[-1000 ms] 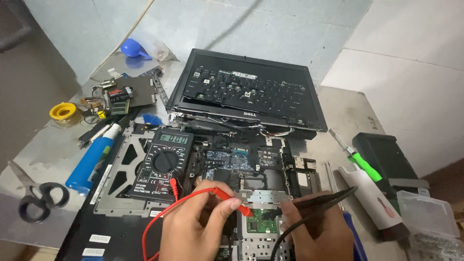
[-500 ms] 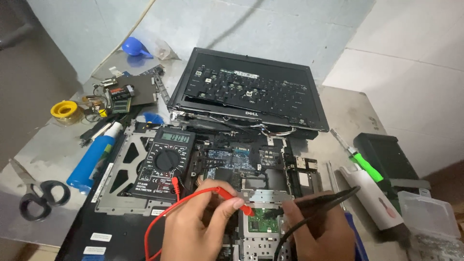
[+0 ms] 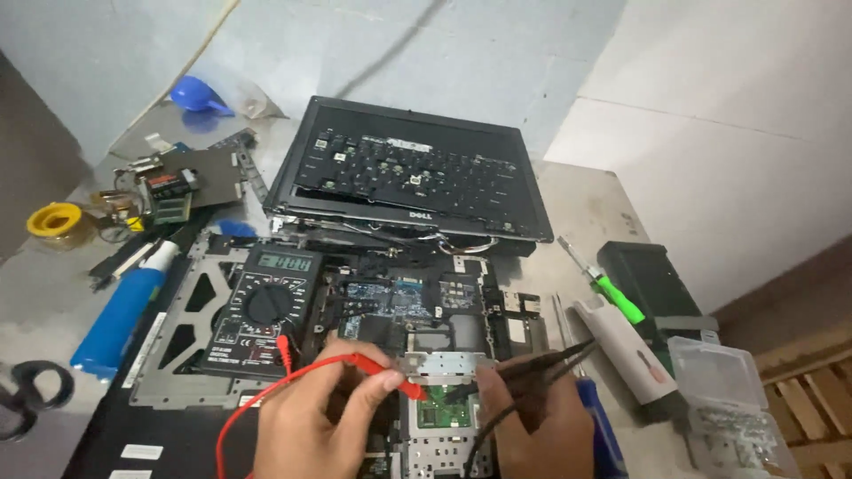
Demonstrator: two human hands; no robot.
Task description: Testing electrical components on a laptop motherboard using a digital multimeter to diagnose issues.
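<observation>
Hands meet low in the head view over an opened laptop chassis (image 3: 417,310) on a grey worktable (image 3: 577,195). The left hand (image 3: 315,417) pinches a red test probe (image 3: 386,368) between thumb and fingertips, its tip pointing right and down toward a small green circuit board (image 3: 439,408) set in the bare metal frame. The right hand (image 3: 537,421) grips a black test probe (image 3: 532,359) in closed fingers; that probe slants from upper right down to the left, its tip at the same green board, close to the red one. Whether either tip actually touches the board cannot be told.

A red lead (image 3: 240,412) loops from the left hand up to a black digital multimeter (image 3: 262,310), which lies flat on the left part of the chassis, just above the left hand.

Behind the chassis a detached keyboard panel (image 3: 408,173) leans tilted. To the left lie a blue tube (image 3: 120,315), black scissors (image 3: 27,399) and a yellow solder spool (image 3: 53,220). To the right sit a green-handled screwdriver (image 3: 612,288), a white device (image 3: 621,341) and a clear plastic parts box (image 3: 732,399).
</observation>
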